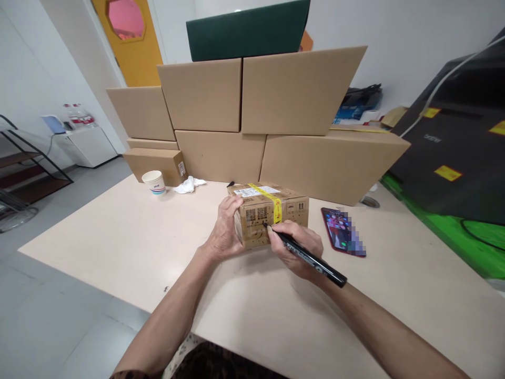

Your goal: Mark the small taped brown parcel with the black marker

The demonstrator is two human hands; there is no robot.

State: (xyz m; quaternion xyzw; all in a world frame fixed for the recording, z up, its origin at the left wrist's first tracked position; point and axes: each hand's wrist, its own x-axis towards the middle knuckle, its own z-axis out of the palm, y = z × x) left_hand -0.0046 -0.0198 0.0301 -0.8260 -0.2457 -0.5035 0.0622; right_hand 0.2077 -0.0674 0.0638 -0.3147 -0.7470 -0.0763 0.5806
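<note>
A small cardboard parcel (290, 207) with a white label and a yellow tape strip sits on the beige table (118, 237). My left hand (224, 231) grips its left end, fingers curled over the top edge. My right hand (295, 247) holds a black marker (311, 259) in a writing grip. The marker's tip touches the parcel's near side just below the printed codes.
A phone (339, 229) in a red case lies right of the parcel. A paper cup (154, 182) and a crumpled tissue (189, 184) sit at the back left. Several large cardboard boxes (252, 116) are stacked along the table's far edge. Black equipment (453, 142) stands at the right.
</note>
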